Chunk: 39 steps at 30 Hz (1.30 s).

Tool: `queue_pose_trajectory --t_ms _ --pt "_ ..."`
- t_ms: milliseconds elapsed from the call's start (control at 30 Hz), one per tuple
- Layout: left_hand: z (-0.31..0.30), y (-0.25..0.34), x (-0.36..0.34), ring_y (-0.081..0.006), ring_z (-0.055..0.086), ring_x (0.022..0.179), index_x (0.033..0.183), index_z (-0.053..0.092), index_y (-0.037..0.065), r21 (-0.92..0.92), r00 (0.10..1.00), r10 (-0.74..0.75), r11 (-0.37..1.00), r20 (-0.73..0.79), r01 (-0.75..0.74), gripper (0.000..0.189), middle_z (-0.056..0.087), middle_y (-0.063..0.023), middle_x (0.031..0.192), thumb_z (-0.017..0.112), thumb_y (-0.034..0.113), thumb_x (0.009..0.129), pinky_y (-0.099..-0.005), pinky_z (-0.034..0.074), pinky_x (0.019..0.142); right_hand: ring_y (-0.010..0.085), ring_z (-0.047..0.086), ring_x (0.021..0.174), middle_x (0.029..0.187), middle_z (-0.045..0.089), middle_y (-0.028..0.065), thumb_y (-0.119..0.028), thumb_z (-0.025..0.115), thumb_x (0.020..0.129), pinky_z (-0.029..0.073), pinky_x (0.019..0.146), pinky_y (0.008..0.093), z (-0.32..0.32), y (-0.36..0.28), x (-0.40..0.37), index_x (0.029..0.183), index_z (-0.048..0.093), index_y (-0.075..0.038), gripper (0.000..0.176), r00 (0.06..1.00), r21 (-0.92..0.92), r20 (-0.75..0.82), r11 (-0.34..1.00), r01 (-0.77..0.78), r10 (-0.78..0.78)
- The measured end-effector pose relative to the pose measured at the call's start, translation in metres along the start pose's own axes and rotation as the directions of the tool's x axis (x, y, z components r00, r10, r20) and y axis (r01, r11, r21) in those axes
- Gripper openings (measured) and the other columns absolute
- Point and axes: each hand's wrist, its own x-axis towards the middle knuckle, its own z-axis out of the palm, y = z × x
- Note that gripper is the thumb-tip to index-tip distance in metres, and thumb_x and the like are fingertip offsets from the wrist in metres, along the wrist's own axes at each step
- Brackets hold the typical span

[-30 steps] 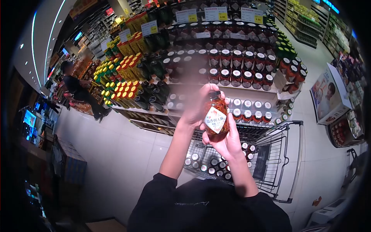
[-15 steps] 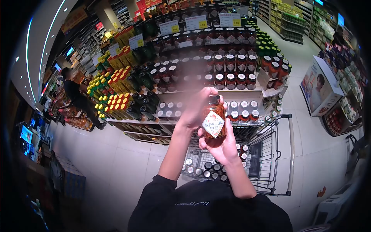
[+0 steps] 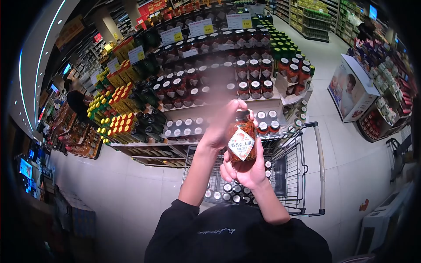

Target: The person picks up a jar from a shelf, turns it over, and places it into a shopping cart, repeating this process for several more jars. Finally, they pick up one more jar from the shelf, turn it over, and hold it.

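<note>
— Where is the glass jar of red chilli with the white diamond label (image 3: 240, 136)?
— Raised above the wire shopping trolley (image 3: 319, 166). The right hand (image 3: 245, 168) has its fingers wrapped round the lower half. The blurred left hand (image 3: 221, 127) curls its fingers over the lid.
— Progress?
— One jar is up, I'd judge; dark-lidded jars (image 3: 232, 190) lie in the trolley.
— Room?
— Free air around; the stocked shelf (image 3: 245, 101) edge stands beyond.

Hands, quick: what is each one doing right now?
Left hand: blurred, grip closed on the top of the jar.
Right hand: grip closed on the jar from below.
</note>
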Motion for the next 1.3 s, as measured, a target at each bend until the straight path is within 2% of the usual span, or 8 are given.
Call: queue_pose_trajectory --t_ms 167,500,700,800,867,1067,1133,1300 --pt "0.01 -0.01 0.007 -0.0261 0.063 0.092 0.118 0.055 0.004 -0.104 0.999 -0.054 0.993 0.005 0.054 0.042 0.061 -0.012 0.099 0.051 0.041 0.098 -0.039 0.055 0.08 0.0281 0.05 0.058 0.066 0.054 0.0146 -0.082 0.021 0.084 0.037 0.059 0.0381 -0.013 -0.003 -0.01 0.107 0.054 0.002 0.093 0.989 0.093 0.142 0.994 -0.049 0.036" --pt "0.025 -0.013 0.007 -0.0289 0.062 0.091 0.108 0.052 0.007 -0.243 0.996 -0.078 0.968 -0.039 0.067 0.028 0.057 -0.0132 0.093 0.051 0.034 0.1 -0.0385 0.055 0.08 0.0259 0.049 0.058 0.07 0.055 0.013 -0.078 0.023 0.087 0.038 0.059 0.0381 -0.012 0.0 -0.018 0.11 0.054 0.003 0.09 0.993 0.193 0.111 0.981 0.022 -0.044" --pt "0.025 -0.013 0.005 -0.0276 0.062 0.093 0.11 0.052 0.008 -0.147 0.998 -0.016 0.989 -0.056 0.008 0.027 0.058 -0.0136 0.097 0.053 0.033 0.098 -0.037 0.054 0.082 0.026 0.05 0.061 0.072 0.057 0.013 -0.079 0.024 0.087 0.037 0.057 0.0372 -0.015 -0.002 -0.016 0.109 0.055 0.003 0.09 0.991 0.216 0.12 0.976 0.025 -0.052" --pt "0.024 -0.017 0.004 -0.0263 0.063 0.094 0.114 0.052 0.009 -0.15 0.999 0.023 0.988 -0.034 -0.028 0.031 0.059 -0.0145 0.1 0.054 0.035 0.097 -0.0372 0.055 0.083 0.0282 0.058 0.07 0.083 0.062 0.016 -0.076 0.029 0.089 0.044 0.06 0.037 -0.015 -0.01 -0.017 0.117 0.052 0.003 0.087 0.995 0.106 0.079 0.993 0.056 -0.065" --pt "0.024 -0.018 -0.001 -0.0261 0.063 0.099 0.121 0.049 0.008 0.016 0.998 0.028 1.0 -0.06 -0.027 0.044 0.06 -0.0173 0.11 0.054 0.044 0.096 -0.0377 0.054 0.086 0.0303 0.064 0.083 0.099 0.064 0.0202 -0.071 0.037 0.091 0.052 0.067 0.0365 -0.011 -0.014 -0.02 0.127 0.046 0.003 0.082 0.977 -0.297 -0.091 0.942 0.158 -0.192" --pt "0.016 -0.039 0.007 -0.0285 0.062 0.103 0.131 0.045 0.006 0.033 0.991 0.131 0.991 -0.014 -0.13 0.054 0.058 -0.0182 0.115 0.053 0.046 0.096 -0.0399 0.055 0.085 0.0125 0.055 0.098 0.106 0.055 0.0098 -0.02 0.081 0.076 0.048 0.083 0.0292 -0.019 -0.019 -0.022 0.111 0.041 -0.001 0.057 0.709 -0.859 -0.08 0.41 0.308 -0.701" --pt "0.014 -0.045 0.008 -0.0291 0.062 0.105 0.132 0.045 0.005 -0.034 0.989 0.145 0.989 -0.008 -0.146 0.055 0.057 -0.0183 0.117 0.053 0.046 0.096 -0.0407 0.056 0.085 0.0106 0.059 0.09 0.102 0.056 0.0077 -0.014 0.08 0.076 0.05 0.08 0.0267 -0.023 -0.015 -0.019 0.111 0.04 -0.003 0.054 0.635 -0.917 0.006 0.249 0.312 -0.772" --pt "0.011 -0.054 0.007 -0.0294 0.061 0.102 0.13 0.047 0.005 -0.247 0.995 0.098 0.965 0.025 -0.088 0.054 0.056 -0.0169 0.112 0.053 0.046 0.096 -0.0414 0.055 0.086 0.0124 0.06 0.091 0.103 0.056 0.0102 -0.009 0.085 0.069 0.051 0.08 0.0277 -0.023 -0.008 -0.02 0.112 0.038 -0.002 0.064 0.591 -0.956 0.008 0.167 0.24 -0.807"
